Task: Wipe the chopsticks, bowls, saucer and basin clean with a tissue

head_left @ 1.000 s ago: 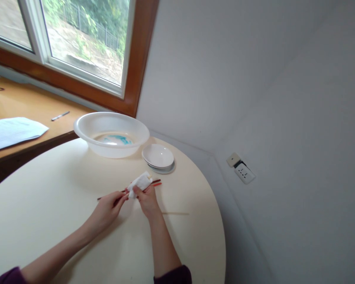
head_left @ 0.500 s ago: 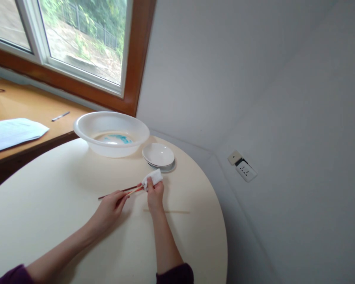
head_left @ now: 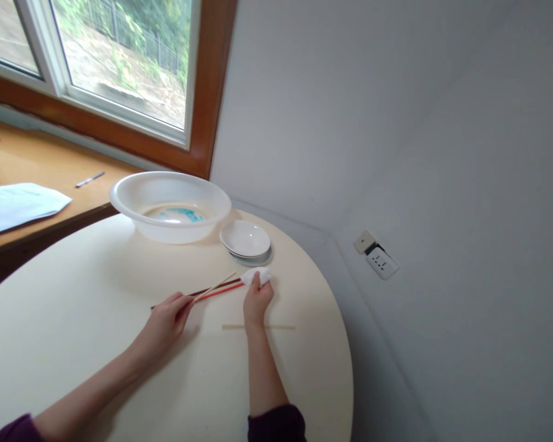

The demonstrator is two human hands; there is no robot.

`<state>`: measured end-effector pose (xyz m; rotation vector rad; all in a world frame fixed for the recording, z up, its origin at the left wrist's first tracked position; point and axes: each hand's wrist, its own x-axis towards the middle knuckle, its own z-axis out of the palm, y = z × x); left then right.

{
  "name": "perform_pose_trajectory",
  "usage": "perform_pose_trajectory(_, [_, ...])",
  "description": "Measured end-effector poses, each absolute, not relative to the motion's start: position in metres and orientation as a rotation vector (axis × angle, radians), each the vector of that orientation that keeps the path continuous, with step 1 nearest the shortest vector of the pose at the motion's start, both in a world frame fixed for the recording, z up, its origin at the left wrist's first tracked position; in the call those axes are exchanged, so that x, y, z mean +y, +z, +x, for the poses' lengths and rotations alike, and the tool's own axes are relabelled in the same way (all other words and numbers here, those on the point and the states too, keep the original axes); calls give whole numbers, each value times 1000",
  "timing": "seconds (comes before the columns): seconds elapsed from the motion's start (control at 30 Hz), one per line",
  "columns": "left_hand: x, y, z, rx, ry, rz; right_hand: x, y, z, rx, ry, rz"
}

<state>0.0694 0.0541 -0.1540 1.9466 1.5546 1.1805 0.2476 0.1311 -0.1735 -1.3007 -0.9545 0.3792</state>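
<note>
Round cream table (head_left: 101, 380) bears the translucent plastic basin (head_left: 179, 230), with stacked shallow bowls (head_left: 246, 236) on its right. Nearer than the basin, the left hand (head_left: 168, 319) pinches a pale chopstick (head_left: 228, 278), the right hand (head_left: 257, 307) white tissue (head_left: 263, 273) around or against the brown chopstick (head_left: 233, 282) and red chopstick (head_left: 221, 291). Work looks midway: another bamboo stick (head_left: 281, 327) lies unheld.

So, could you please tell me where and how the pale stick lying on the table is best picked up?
I'd probably pinch the pale stick near its right end, coming from above and the right: it lies thin and flat on the table, and the right wrist hides its middle here.
</note>
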Motion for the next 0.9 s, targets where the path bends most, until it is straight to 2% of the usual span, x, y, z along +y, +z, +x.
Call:
perform_pose_trajectory(0.2, [57,-165,65,1573,1130,2093,142,-180,272,-782,362,-1327])
perform_pose_trajectory(0.9, [54,-178,68,1512,837,2432,142,-181,267,-738,460,-1262])
